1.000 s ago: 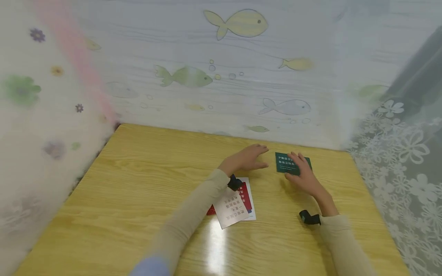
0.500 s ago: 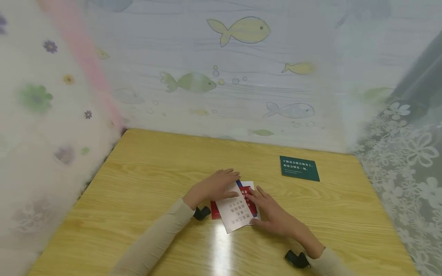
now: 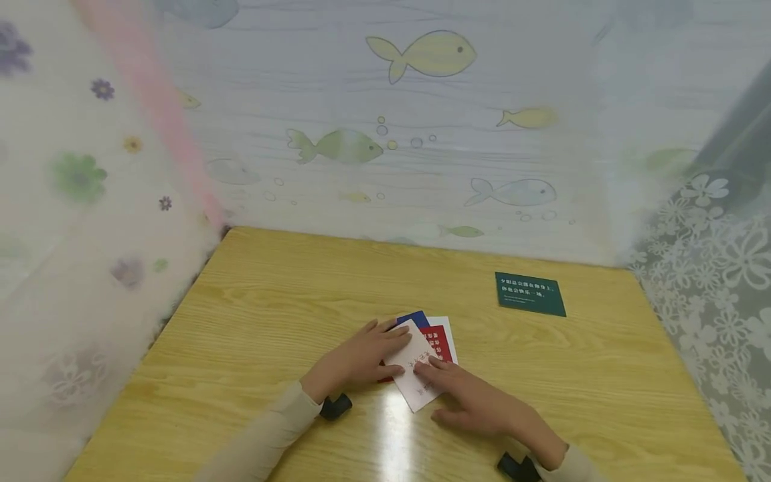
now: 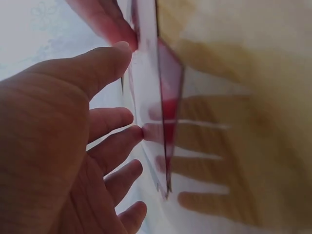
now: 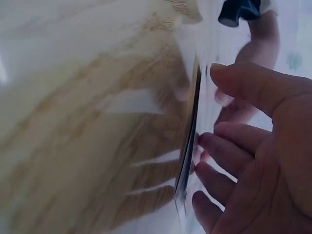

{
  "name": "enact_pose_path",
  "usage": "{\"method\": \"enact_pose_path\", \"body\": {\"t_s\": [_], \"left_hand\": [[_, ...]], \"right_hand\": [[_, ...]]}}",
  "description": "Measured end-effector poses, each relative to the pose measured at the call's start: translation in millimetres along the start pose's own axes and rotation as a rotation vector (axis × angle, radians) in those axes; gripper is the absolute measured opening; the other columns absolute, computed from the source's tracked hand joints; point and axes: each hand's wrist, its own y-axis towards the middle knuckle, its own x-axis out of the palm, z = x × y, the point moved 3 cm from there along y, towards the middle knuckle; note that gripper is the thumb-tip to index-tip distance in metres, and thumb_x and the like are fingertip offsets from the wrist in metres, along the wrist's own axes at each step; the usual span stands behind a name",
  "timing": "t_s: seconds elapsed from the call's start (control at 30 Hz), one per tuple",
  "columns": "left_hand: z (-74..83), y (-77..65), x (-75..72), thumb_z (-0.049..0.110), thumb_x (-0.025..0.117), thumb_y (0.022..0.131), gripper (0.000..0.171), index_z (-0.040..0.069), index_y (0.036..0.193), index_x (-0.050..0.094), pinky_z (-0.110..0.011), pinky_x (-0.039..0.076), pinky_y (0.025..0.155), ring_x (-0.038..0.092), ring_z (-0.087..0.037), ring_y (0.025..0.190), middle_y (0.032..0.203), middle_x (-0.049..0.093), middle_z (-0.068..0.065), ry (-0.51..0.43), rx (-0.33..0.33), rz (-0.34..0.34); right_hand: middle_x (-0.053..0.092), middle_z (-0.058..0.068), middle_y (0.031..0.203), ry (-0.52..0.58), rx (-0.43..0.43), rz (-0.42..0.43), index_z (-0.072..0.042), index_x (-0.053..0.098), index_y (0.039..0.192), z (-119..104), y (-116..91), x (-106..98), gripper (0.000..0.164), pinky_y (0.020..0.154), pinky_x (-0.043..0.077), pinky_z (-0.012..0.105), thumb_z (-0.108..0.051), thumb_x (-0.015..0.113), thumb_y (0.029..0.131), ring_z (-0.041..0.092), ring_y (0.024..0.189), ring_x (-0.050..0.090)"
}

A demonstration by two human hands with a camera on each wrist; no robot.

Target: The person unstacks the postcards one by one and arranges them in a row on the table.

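The fish-printed backdrop [image 3: 421, 100] fills most of what I see, rising well beyond the pale card [image 3: 411, 355]. Beneath that card spreads the wooden table [image 3: 289, 294], a streak of light shining on it just to the card's near side. A flowered lace curtain [image 3: 723, 268] hangs far off to the card's right.

The person's left hand [image 3: 359, 351] lies across the card's left edge, fingers loosely straight and a little spread. The right hand [image 3: 478, 398] comes in over the card's near right side, fingertips on it and thumb off its edge, above the wood — its fingers are relaxed too, and neither hand grips anything.

The pale card itself lies askew on top of a small pile, between the hands. A green card [image 3: 531, 294] with white writing lies well apart, to the pale card's far right. From under the pale card peek a red card [image 3: 438, 340] on its right, a white card [image 3: 441, 320] reaching out past the red, and a blue card [image 3: 414, 317] at its far end. Smallest — a bit of red [image 3: 385, 380] by the left thumb.
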Motion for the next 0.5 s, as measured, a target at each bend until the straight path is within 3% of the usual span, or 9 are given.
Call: {"method": "enact_pose_path", "body": {"t_s": [0.23, 0.5], "left_hand": [[3.8, -19.9, 10.5, 0.042, 0.06, 0.101, 0.063, 0.013, 0.155, 0.044, -0.052, 0.017, 0.127, 0.022, -0.032, 0.156, 0.163, 0.037, -0.004, -0.013, 0.004, 0.036], [13.9, -39.7, 20.1, 0.042, 0.059, 0.101, 0.063, 0.016, 0.156, 0.043, -0.051, 0.019, 0.127, 0.025, -0.03, 0.155, 0.163, 0.038, -0.003, 0.023, 0.029, 0.024]], "right_hand": [[0.038, -0.006, 0.163, 0.023, 0.011, 0.028, -0.019, 0.039, 0.158, 3, -8, 1, 0.067, 0.118, 0.035, 0.057, -0.026, 0.068, 0.097, 0.032, 0.153, 0.028], [0.044, 0.002, 0.159, 0.05, 0.006, 0.093, -0.012, 0.043, 0.155, 6, -17, -1, 0.067, 0.12, 0.023, 0.064, -0.02, 0.072, 0.094, 0.035, 0.151, 0.031]]}}
